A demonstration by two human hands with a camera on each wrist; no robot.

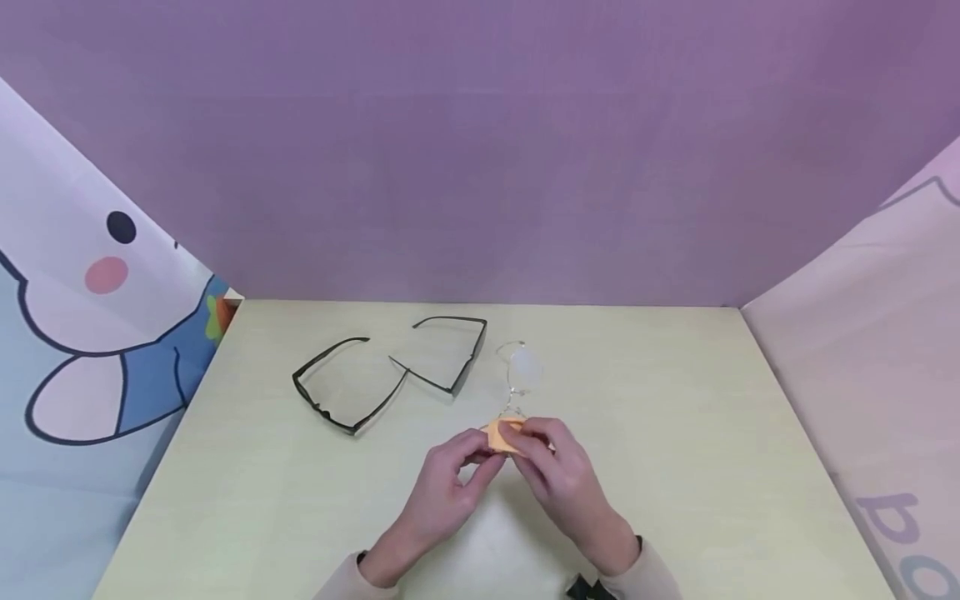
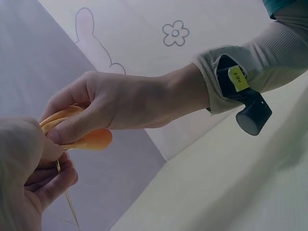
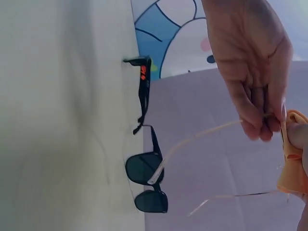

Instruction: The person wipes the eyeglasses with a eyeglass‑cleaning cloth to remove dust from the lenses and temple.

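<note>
My right hand [image 1: 558, 471] grips an orange cloth [image 1: 501, 435] folded over one side of a pair of thin wire-rimmed eyeglasses [image 1: 525, 368]. The thumb presses the cloth from above. My left hand [image 1: 450, 479] pinches the frame beside the cloth, near where a temple arm joins. In the right wrist view, both pale temple arms [image 3: 192, 138] reach away from the hands, and the cloth [image 3: 291, 178] wraps the frame. The uncovered clear lens points toward the back of the table. The lens under the cloth is hidden.
Black-framed glasses [image 1: 351, 429] lie unfolded at the left of the table [image 1: 660, 417]. Dark sunglasses [image 1: 454, 388] sit behind them, with temple arms meeting or crossing. A small black object [image 1: 588, 588] shows by the right sleeve. Printed cloth walls [image 1: 480, 167] enclose the table.
</note>
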